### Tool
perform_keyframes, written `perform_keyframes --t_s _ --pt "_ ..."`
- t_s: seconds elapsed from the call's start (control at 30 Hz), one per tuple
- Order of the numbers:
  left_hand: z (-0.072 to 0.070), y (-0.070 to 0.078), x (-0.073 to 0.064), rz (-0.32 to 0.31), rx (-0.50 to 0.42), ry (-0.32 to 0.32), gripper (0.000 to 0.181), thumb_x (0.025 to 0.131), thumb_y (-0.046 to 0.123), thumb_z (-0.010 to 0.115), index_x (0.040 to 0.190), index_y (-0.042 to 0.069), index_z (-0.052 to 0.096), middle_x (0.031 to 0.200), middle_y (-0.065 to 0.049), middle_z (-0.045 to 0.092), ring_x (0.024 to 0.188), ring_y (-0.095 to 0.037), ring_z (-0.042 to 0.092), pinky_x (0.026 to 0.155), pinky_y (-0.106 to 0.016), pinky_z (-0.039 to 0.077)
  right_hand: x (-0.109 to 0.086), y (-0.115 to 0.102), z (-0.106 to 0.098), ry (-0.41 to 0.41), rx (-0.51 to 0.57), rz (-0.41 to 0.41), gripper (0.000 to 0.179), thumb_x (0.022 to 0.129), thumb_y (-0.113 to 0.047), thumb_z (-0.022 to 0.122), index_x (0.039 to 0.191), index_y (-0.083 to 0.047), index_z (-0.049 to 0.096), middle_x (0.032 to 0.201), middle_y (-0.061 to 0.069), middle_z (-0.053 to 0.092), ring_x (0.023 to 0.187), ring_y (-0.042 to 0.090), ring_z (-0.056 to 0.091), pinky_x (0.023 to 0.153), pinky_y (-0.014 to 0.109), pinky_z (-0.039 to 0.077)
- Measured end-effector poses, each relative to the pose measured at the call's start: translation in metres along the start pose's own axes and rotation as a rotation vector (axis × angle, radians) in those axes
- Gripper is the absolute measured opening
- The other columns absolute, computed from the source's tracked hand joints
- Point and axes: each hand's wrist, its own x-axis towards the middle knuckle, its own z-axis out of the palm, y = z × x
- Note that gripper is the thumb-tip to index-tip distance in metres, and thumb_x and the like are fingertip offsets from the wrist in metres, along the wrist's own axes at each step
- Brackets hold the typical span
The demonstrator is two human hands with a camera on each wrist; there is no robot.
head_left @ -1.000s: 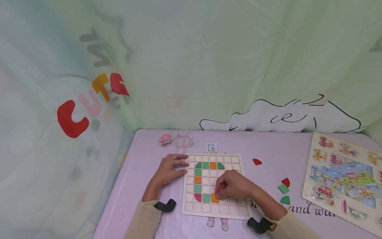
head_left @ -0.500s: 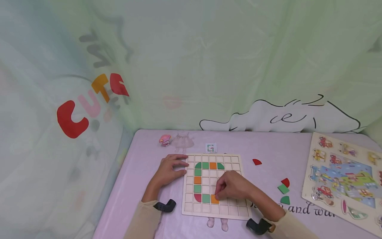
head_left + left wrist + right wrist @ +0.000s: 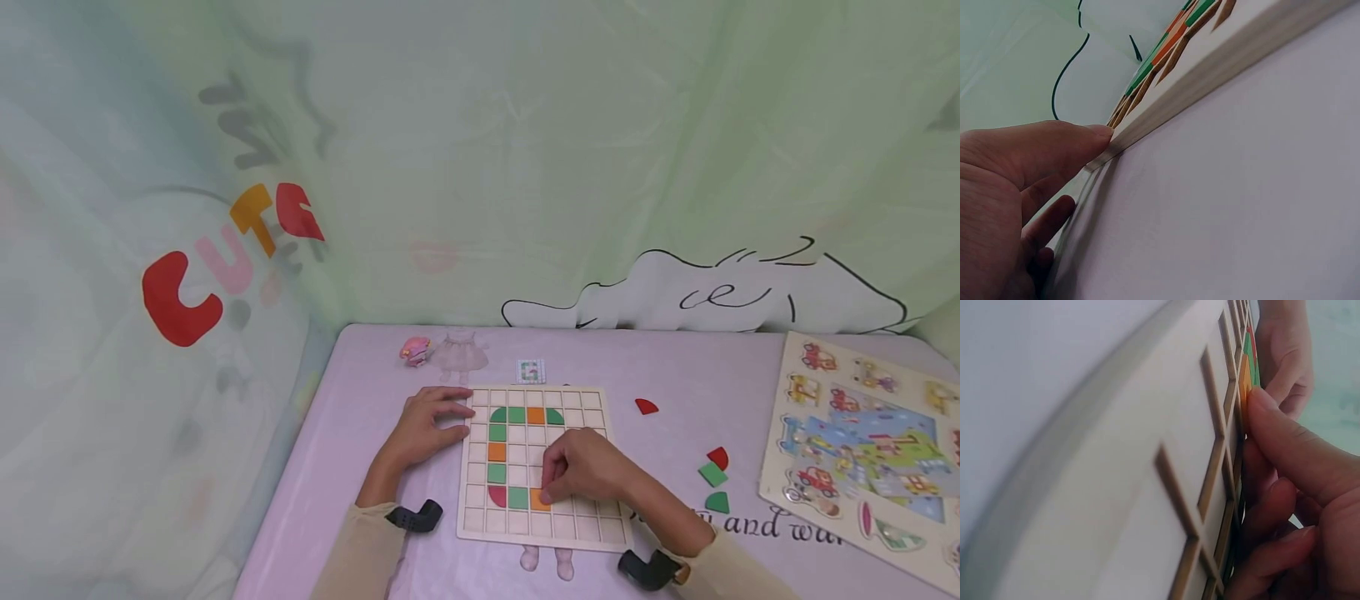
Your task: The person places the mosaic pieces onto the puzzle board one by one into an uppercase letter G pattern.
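A pale wooden grid board (image 3: 551,527) lies on the table, with green, orange and red tiles set in some of its squares. My right hand (image 3: 588,463) is over the board's lower middle. Its thumb and curled fingers are on an orange square tile (image 3: 538,500), beside a green square tile (image 3: 517,498). In the right wrist view the thumb touches the orange tile's edge (image 3: 1245,387); the fingertips behind are partly hidden. My left hand (image 3: 426,427) rests at the board's upper left edge, fingers loosely spread. In the left wrist view, its thumb (image 3: 1094,139) touches the board's side.
Right of the board lie a lone red quarter-round tile (image 3: 646,406), another red one (image 3: 717,457), a green square (image 3: 712,474) and a green quarter-round (image 3: 717,502). A picture puzzle board (image 3: 776,467) stands far right. Behind are a small pattern card (image 3: 531,371) and a pink figurine (image 3: 415,351).
The orange tile has shifted very slightly and sits more squarely in its cell, with my right fingers still on it. My left hand has not moved.
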Motion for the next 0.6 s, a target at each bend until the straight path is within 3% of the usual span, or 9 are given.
perform_keyframes --t_s 0.6 --pt "-0.0016 0.0025 -0.0015 0.044 0.005 0.022 0.024 0.086 0.024 0.080 0.110 0.020 0.080 0.140 0.003 0.065 0.135 -0.025 0.050 0.105 -0.049 0.032 -0.0027 -0.0014 -0.0027 -0.015 0.013 0.002 0.019 0.078 -0.024 0.089 0.071 -0.026 0.072 0.062 -0.009 0.065 0.066 0.010 0.056 0.057 0.023 0.044"
